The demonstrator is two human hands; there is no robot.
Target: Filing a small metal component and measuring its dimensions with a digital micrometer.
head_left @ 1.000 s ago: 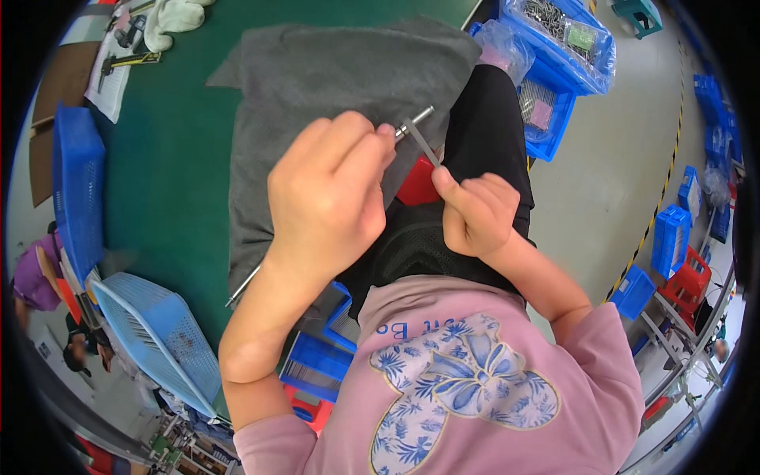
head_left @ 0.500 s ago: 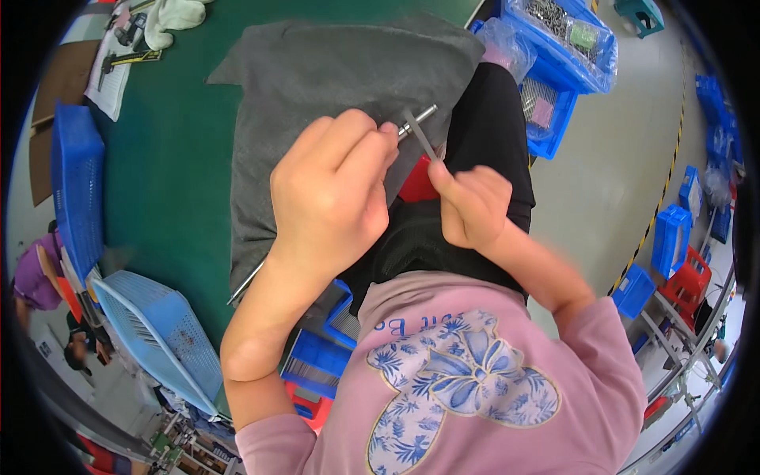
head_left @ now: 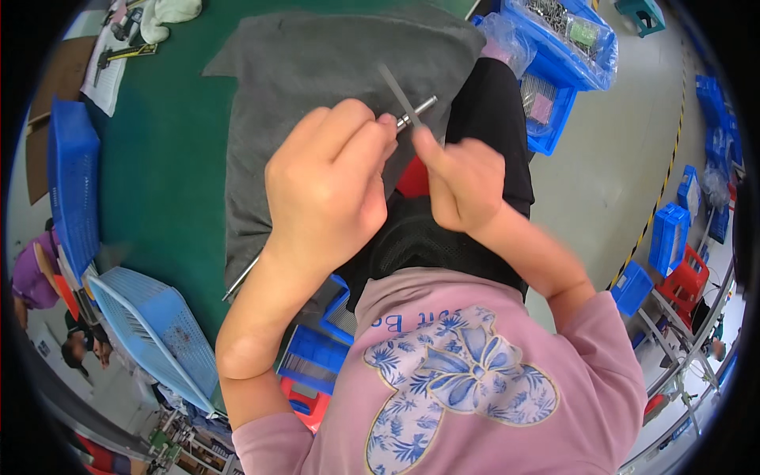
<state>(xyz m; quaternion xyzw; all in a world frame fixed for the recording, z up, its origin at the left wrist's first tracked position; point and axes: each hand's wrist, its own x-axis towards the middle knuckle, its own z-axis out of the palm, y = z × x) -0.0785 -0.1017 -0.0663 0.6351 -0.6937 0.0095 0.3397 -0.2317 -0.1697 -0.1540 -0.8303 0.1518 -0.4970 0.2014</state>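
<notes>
My left hand (head_left: 328,194) is closed around a thin metal rod (head_left: 419,109); the rod's silver tip sticks out past my fingers toward the upper right. My right hand (head_left: 463,182) grips a flat grey file-like blade (head_left: 394,85) and lays it across the rod's tip. Both hands hover over the near edge of a grey cloth (head_left: 332,71) spread on the green table (head_left: 170,158). Another metal rod (head_left: 241,277) pokes out from under my left wrist at the cloth's edge.
Blue bins with small parts (head_left: 562,47) stand to the upper right. A light blue basket (head_left: 154,332) and a blue tray (head_left: 71,182) sit at the left. More blue bins (head_left: 317,356) lie under the table edge. Another person (head_left: 32,273) is at far left.
My right hand has slid the blade up and to the left across the rod's tip. My left hand has kept its hold on the rod.
</notes>
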